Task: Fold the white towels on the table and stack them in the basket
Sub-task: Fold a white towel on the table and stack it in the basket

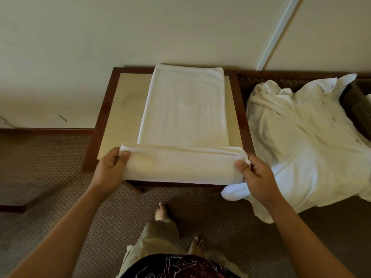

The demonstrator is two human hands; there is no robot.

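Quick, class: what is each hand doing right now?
Left hand: closed, pinching the left end of the towel fold.
Right hand: closed, pinching the right end of the same fold.

No legible text or labels anywhere.

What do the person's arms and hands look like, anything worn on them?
Both forearms are bare, with no sleeves in view. The left hand and right hand wear no gloves, and no rings, watch or bracelets show on the fingers or wrists.
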